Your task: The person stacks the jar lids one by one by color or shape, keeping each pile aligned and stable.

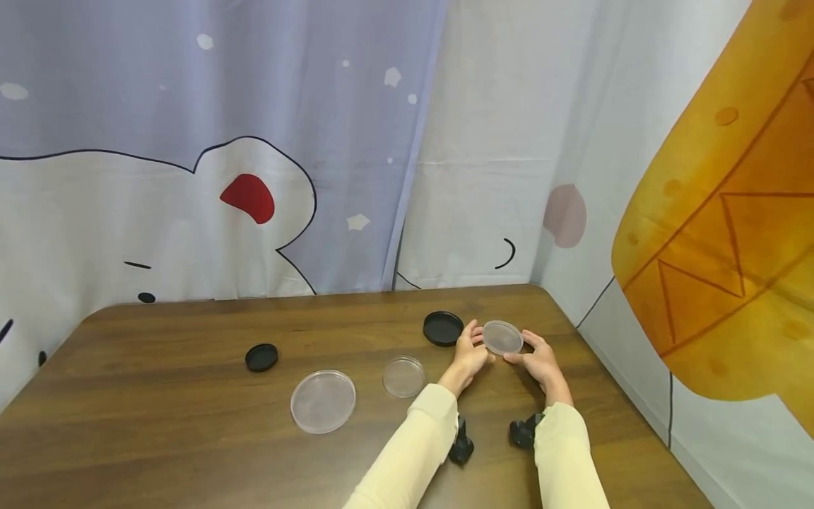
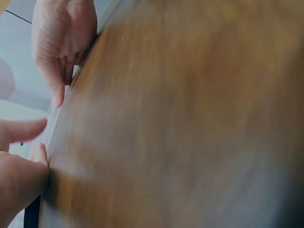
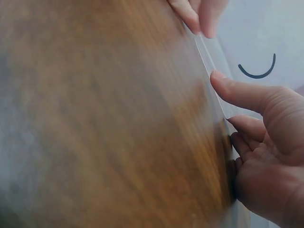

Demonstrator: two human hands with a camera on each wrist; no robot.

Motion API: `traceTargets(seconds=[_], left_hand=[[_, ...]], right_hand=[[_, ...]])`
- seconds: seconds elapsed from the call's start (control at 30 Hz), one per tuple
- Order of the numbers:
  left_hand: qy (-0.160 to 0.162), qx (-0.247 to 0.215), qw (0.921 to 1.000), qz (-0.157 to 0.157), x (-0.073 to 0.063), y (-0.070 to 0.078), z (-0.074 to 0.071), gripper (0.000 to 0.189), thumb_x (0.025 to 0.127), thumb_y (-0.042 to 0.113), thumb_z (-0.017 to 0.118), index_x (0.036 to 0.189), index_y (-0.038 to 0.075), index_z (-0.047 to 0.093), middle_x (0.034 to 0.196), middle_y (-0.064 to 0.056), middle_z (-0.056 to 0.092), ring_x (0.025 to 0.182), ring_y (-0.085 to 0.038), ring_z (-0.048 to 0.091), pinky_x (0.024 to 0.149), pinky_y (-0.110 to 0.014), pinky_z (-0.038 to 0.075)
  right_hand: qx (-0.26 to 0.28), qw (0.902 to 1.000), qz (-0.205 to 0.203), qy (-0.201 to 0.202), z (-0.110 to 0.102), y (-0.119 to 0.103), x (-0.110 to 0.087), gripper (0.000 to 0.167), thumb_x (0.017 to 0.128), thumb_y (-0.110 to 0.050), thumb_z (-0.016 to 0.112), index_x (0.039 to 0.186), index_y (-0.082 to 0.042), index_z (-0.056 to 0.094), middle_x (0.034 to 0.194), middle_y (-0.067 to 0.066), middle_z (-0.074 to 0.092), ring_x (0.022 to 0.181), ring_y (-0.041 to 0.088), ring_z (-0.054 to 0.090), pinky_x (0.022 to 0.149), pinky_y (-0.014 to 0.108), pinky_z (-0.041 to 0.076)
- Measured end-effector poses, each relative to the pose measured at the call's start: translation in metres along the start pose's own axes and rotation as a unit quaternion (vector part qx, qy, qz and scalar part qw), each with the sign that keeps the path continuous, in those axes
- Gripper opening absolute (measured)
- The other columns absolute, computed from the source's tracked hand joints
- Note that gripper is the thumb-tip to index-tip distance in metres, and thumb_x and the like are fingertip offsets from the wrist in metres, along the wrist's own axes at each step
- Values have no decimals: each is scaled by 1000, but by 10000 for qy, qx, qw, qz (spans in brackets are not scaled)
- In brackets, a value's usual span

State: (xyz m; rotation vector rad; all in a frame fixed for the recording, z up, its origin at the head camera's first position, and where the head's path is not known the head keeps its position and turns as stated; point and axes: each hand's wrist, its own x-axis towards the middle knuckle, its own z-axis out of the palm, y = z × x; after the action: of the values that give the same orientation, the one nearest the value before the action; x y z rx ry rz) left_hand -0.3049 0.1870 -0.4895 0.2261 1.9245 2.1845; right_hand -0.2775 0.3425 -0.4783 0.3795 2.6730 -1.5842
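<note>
A clear, shallow round dish (image 1: 503, 338) is held between both hands near the table's back right. My left hand (image 1: 469, 355) is at its left rim, thumb in front and fingers behind. From the other side, my right hand (image 1: 536, 359) grips the rim between thumb and fingers. In the right wrist view the right thumb (image 3: 237, 91) meets the dish's thin edge (image 3: 213, 90), with the forefinger just below. Seen in the left wrist view, the left thumb (image 2: 26, 130) and fingertips stand on either side of the dish's edge.
Just left of the left hand lies a larger black round dish (image 1: 443, 328). A smaller black one (image 1: 261, 357) sits farther left. Two more clear dishes, a small one (image 1: 403, 376) and a large one (image 1: 323, 401), lie on the wooden table (image 1: 159, 424). Printed curtains (image 1: 343, 141) hang behind.
</note>
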Motion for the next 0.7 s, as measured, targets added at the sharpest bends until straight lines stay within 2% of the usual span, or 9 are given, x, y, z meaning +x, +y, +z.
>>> traceTargets(seconds=[0.17,0.4,0.57,0.7], left_hand=[[368,-18,9992,123,1,-1,5,86,62,-27,57,144,-9,37,134,-25,53,121,-34,55,98,-33,51],[592,451,9970,190,1,-1,5,83,67,-20,70,143,-11,38,122,-19,58,104,-24,61,86,-21,54],[358,734,9966,132,1,-1,0,83,71,-13,75,143,-14,34,113,-15,57,86,-10,53,74,-14,48],[5,861,9962,122,2,-1,-6,81,74,-11,75,142,-17,33,99,-9,55,79,-6,46,71,-14,44]], right_hand=[[219,9997,45,-37,-4,2,-1,77,88,-12,70,149,8,28,161,21,20,150,39,11,121,52,17],[498,9986,69,-163,-10,4,-5,79,87,-16,72,150,4,29,161,19,21,151,38,9,122,54,12],[469,9985,12,-293,-11,6,-7,80,86,-15,74,149,4,29,161,20,22,151,39,10,121,55,12],[432,9984,-63,-363,-10,7,-8,81,85,-15,74,149,5,29,160,22,22,150,40,11,121,56,12]])
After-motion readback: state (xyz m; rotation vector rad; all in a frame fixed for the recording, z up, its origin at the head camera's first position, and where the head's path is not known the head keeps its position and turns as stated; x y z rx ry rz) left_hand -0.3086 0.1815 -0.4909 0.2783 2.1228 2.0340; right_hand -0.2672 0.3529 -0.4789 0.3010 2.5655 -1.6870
